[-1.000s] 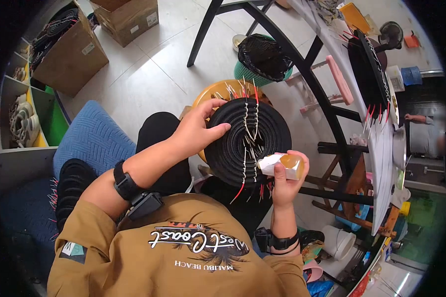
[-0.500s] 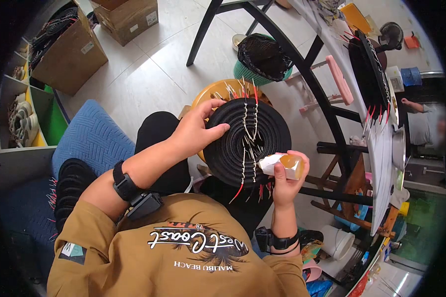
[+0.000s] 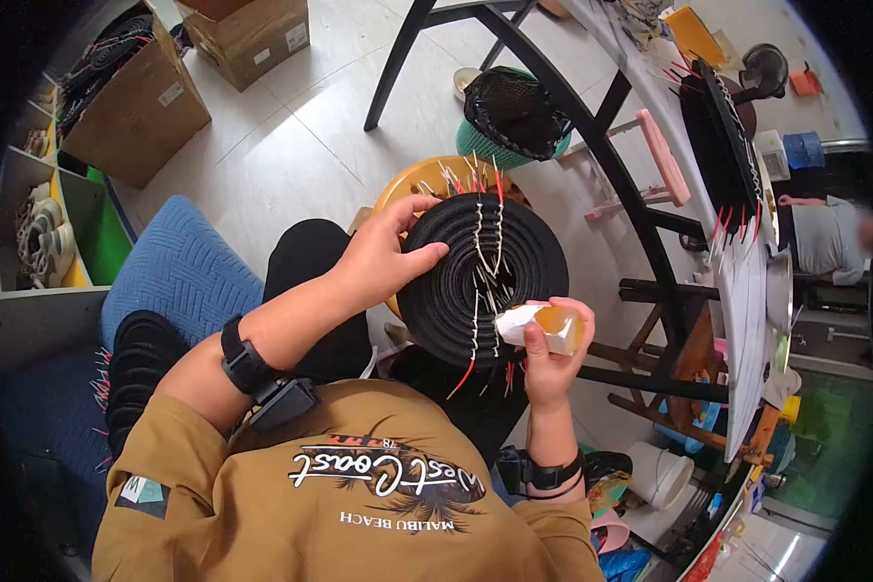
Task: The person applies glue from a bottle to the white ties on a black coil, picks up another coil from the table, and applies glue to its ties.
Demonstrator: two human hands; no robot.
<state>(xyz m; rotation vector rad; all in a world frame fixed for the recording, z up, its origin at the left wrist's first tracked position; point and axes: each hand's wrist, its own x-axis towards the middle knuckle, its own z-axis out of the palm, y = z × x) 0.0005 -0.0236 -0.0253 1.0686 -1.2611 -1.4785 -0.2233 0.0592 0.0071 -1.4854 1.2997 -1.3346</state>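
A round black coil (image 3: 436, 306) with concentric rings faces up in front of me, crossed by pale stitched cords with red and white wire ends. My left hand (image 3: 393, 250) grips its upper left edge, thumb on top and fingers over the rim. In my right hand (image 3: 556, 354) is a small bottle (image 3: 561, 330) of amber liquid with a white wrapping, its narrow end close over the cords at the coil's lower right. Beneath the coil, a yellow stool (image 3: 398, 186) shows at its top edge.
A green bin (image 3: 485, 145) with a black bag stands beyond the stool. Cardboard boxes (image 3: 141, 116) are at the upper left. On the right, a table (image 3: 640, 87) bears another black coil (image 3: 713, 145). Another person (image 3: 829, 238) is at the far right.
My right hand and the bottle have moved slightly left over the coil. My left hand keeps its hold. The other person at the far right has shifted, with an arm now stretched out.
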